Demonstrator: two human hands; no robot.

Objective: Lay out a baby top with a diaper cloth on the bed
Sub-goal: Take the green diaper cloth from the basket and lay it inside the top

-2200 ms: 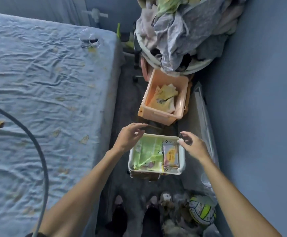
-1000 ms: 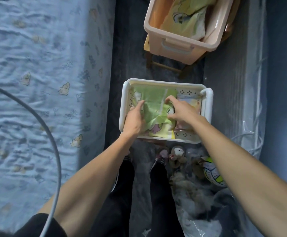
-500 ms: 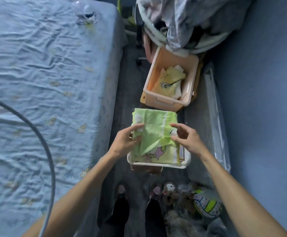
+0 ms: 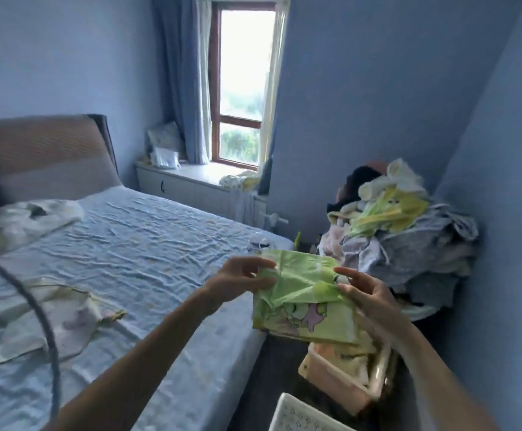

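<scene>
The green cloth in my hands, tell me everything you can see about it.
The green cloth is soft, light-green fabric, folded into a rough rectangle, with a pastel cartoon print and a yellowish border on its lower part. It is held up in the air beside the bed, above an orange bin. The left hand pinches its left edge, the right hand its right edge.

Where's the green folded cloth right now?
The green cloth is held in the air between the left hand and right hand, just off the bed's right edge, above the peach bin.
</scene>
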